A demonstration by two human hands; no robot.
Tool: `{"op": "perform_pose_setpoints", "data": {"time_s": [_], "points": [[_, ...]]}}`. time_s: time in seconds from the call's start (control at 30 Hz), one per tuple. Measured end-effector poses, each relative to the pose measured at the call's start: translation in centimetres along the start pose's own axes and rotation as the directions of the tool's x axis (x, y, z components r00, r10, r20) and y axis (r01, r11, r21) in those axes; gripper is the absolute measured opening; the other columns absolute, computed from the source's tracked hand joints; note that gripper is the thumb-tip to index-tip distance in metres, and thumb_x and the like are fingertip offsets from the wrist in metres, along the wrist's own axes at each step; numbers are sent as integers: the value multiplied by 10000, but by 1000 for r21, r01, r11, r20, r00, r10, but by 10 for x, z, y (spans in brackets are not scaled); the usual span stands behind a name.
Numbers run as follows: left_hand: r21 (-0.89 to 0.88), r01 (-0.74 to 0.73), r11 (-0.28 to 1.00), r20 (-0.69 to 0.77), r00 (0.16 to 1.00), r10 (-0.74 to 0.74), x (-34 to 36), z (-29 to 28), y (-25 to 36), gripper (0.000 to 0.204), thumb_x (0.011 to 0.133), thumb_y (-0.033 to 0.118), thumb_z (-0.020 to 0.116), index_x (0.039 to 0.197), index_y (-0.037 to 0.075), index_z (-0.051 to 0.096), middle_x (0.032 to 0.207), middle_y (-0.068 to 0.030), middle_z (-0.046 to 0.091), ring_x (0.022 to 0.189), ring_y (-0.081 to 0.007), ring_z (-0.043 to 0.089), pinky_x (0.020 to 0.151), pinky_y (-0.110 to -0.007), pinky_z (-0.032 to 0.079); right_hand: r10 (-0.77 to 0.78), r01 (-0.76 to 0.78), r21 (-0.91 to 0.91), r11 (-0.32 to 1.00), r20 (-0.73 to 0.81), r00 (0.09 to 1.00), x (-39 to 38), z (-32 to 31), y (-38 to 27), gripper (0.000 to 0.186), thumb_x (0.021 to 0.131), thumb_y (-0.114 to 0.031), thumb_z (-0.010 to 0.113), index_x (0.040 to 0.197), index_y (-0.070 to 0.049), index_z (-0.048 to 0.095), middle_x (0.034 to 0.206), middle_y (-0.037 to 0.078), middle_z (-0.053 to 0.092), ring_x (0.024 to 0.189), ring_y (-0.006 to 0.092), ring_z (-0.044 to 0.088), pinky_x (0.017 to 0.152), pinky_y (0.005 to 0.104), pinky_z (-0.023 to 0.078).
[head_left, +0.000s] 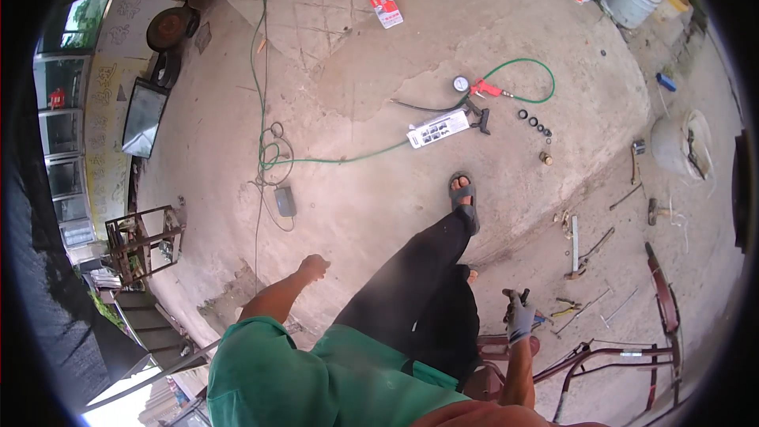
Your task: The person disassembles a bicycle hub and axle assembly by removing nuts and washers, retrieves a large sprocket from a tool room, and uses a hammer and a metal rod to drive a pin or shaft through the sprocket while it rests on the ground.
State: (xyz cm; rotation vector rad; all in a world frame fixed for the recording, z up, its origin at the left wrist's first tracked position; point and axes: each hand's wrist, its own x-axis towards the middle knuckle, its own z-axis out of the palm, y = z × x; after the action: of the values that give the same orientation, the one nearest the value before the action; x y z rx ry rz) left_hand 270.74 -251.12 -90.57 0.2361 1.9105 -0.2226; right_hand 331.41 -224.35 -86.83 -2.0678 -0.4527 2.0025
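Observation:
My left hand (315, 266) is bare and hangs over the concrete floor, its fingers curled in with nothing visible in them. On my right hand (520, 319) is a grey-white glove; its fingers are closed round a short dark tool (524, 296), whose exact kind I cannot make out. Just beyond that hand, yellow-handled pliers (567, 309) lie on the floor. Ahead of my sandalled foot (463, 194) are a white printed box (437, 130) and a red-handled tyre inflator (487, 88) with a round gauge (461, 85). Several black rings (533, 121) and a brass-coloured fitting (546, 158) lie beside them.
A green hose (340, 161) and thin cables cross the floor at left, near a grey box-shaped device (285, 202). At right lie a hammer (652, 211), metal rods and a white bucket (672, 146). A dark red metal frame (624, 356) stands close to my right arm.

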Motion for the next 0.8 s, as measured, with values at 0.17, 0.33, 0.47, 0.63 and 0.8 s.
{"op": "perform_pose_setpoints", "data": {"time_s": [0.17,0.33,0.47,0.63,0.8], "points": [[-228,181,957,99,982,-162,-74,-7,-112,326,983,297,631,782,43,662,669,-90,634,526,-211,623,456,-366,472,151,-172,-253,952,-100,983,-41,-29,43,153,909,-241,718,1044,-178,753,611,-47,398,419,93,380,407,273,312],[-512,223,830,168,973,-158,-99,-28,-155,279,952,312,657,923,36,681,818,-87,703,651,-215,691,548,-364,534,273,-337,-404,850,-208,939,-129,41,6,277,951,-399,671,1045,-145,731,655,-24,493,491,153,452,446,342,363],[-684,172,709,195,980,-50,-108,-105,-150,231,954,307,638,924,78,652,832,-81,684,666,-212,678,554,-415,519,393,-437,-572,694,-208,896,-191,131,-66,249,924,-366,680,987,-137,751,666,-20,524,505,145,456,473,333,353],[-848,121,517,113,993,-46,-102,-180,-168,230,949,300,659,1045,91,658,887,-63,708,711,-218,703,610,-395,550,256,-264,-628,732,-105,961,-228,268,-185,249,924,-362,689,954,-124,755,810,39,605,618,186,551,531,367,456],[-962,-72,264,-61,997,47,-111,-289,-93,293,970,322,715,1138,94,640,963,-90,740,756,-220,730,629,-378,565,220,-227,-563,795,-80,972,-145,287,-245,392,1041,-252,510,1326,-18,642,1111,180,767,1062,358,726,882,457,570]]}}
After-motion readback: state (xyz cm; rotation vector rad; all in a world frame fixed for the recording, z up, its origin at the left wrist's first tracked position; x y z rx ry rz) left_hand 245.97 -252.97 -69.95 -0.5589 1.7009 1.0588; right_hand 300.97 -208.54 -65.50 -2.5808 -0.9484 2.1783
